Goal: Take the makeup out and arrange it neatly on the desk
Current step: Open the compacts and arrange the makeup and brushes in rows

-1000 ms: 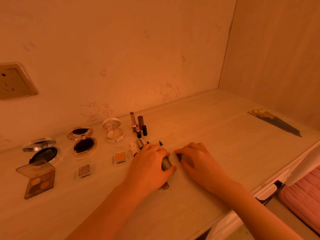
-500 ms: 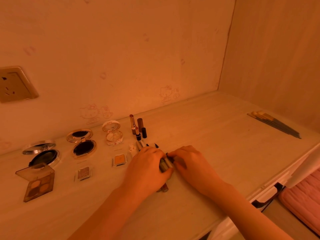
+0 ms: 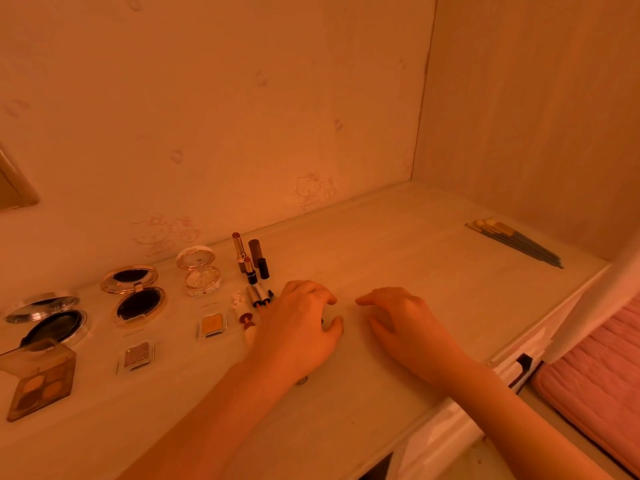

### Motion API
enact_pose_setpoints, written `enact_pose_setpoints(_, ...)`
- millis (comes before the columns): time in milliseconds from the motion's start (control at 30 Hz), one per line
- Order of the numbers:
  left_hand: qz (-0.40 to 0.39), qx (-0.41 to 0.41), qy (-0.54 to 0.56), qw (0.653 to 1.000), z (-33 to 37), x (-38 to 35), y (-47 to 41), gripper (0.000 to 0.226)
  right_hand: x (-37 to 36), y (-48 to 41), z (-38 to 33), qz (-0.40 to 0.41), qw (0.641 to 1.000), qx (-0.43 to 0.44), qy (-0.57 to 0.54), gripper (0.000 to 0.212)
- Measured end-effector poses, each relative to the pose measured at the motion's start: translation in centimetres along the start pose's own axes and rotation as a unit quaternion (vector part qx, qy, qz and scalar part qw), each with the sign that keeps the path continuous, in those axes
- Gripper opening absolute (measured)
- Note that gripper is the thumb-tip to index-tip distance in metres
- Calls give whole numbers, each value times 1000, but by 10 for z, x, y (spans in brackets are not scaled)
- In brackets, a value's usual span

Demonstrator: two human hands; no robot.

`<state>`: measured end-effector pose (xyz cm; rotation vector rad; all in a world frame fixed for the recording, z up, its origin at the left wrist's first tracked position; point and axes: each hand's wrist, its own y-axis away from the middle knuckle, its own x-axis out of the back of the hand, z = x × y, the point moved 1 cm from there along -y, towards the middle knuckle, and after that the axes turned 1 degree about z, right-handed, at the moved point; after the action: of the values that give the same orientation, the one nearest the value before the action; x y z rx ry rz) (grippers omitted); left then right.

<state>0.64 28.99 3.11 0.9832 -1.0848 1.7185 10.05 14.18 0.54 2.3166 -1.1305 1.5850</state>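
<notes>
The left hand (image 3: pixel 298 327) lies over the slim pens (image 3: pixel 259 296) on the table (image 3: pixel 415 271), its grip seemingly curled round them; the palm hides this. The right hand (image 3: pixel 401 323) rests just beside it, grip loose and holding nothing.

Single head view: looks forward-down over desk (image 3: pixel 398 271), near, facing wall corner (image 3: pixel 416 161).

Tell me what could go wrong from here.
The left hand lies close to the upright lipsticks; a careless sweep could topple them into each other. The round pens it partly covers may roll out of line once let go.
</notes>
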Motion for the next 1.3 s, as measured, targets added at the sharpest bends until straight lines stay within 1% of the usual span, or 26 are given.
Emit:
enact_pose_setpoints(100,-4,-12,22,1000,18,-8,-12,31,18,7,19,2,1000,-22,21,30)
enact_pose_setpoints(367,-29,-50,71,996,84,-55,-57,27,66,26,83,11,989,-128,76,31)
enact_pose_setpoints(467,-50,-48,89,994,104,-72,-78,27,86,28,108,29,981,-164,99,30)
enact_pose_setpoints(667,-62,-30,126,990,136,-99,-124,27,117,18,158,64,969,-195,139,28)
enact_pose_setpoints(833,-56,-34,149,987,161,-122,-162,30,133,-4,190,43,954,-234,181,31)
enact_pose_setpoints(933,-57,-54,133,988,177,-137,-180,38,139,-19,205,48,951,-256,167,31)
enact_pose_setpoints(1033,-48,-89,88,991,191,-152,-194,41,141,-34,224,55,944,-295,140,35)
enact_pose_setpoints(1133,-49,-98,52,993,195,-163,-205,44,143,-46,241,49,934,-324,144,35)
enact_pose_setpoints(1300,-27,-105,8,994,195,-172,-215,46,143,-56,255,44,932,-329,148,31)
